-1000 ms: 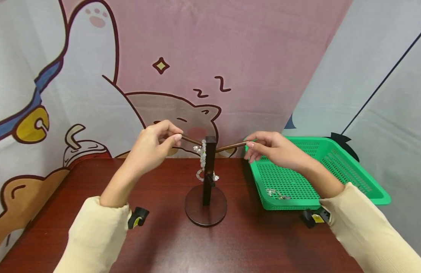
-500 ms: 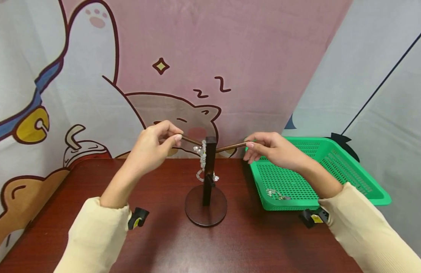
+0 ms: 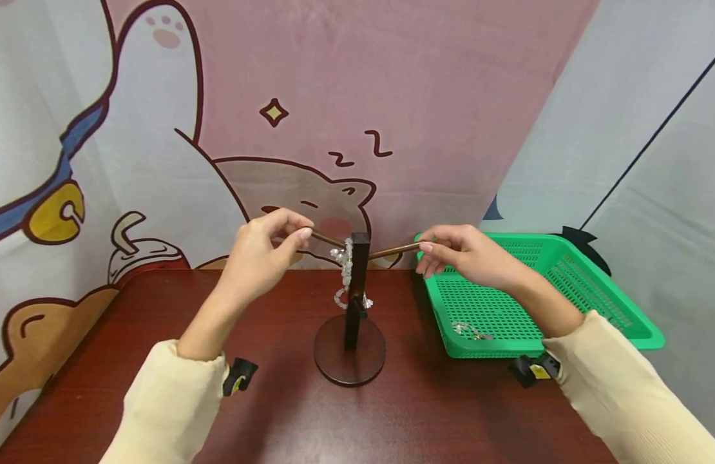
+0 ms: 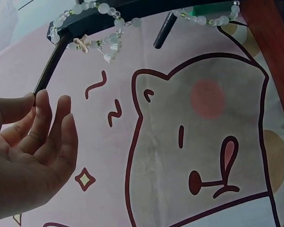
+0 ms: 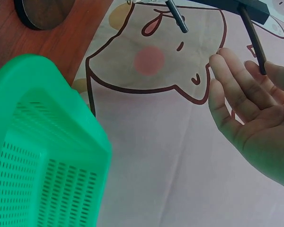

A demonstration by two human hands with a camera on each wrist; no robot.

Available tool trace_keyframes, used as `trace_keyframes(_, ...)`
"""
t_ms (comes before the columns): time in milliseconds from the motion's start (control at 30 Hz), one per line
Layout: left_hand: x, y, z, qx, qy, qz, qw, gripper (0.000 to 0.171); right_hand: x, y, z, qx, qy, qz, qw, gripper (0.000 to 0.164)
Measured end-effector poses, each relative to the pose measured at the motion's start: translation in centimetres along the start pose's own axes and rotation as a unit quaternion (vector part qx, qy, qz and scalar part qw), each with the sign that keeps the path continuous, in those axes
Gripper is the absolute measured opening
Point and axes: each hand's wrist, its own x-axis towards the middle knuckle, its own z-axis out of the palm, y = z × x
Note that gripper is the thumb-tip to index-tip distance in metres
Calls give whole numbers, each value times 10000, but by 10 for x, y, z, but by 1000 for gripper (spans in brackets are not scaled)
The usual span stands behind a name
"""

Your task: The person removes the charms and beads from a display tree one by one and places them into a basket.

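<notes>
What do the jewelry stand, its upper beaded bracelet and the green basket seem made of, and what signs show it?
Jewelry stand: probably dark-stained wood, satin finish; brownish sheen and square-cut edges, though painted metal remains possible.
Upper beaded bracelet: glass or polished stone, perhaps plastic, glossy; looks pale and translucent.
Green basket: likely moulded plastic, semi-gloss; even colour, regular slots.

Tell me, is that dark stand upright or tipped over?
The stand is upright: its round base lies flat on the table, with the post rising from it.
</notes>
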Motion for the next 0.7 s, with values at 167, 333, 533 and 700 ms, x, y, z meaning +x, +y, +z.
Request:
trace_keyframes(167,-4,-1,3,10,20,-58,10000,14,0,0,0,-6,4,-6,10000,17)
trace_keyframes(333,-14,-4,10,219,45,-100,9997,12,-1,0,0,-39,30,50,10000,16)
trace_keyframes(533,-33,-7,30,314,-212,-81,9993,7,-1,-1,0,-27,54,113,9999,17)
trace_keyframes(700,-46,-1,47,-31,-583,-20,9983,8,-1,-1,0,9,60,98,9999,17)
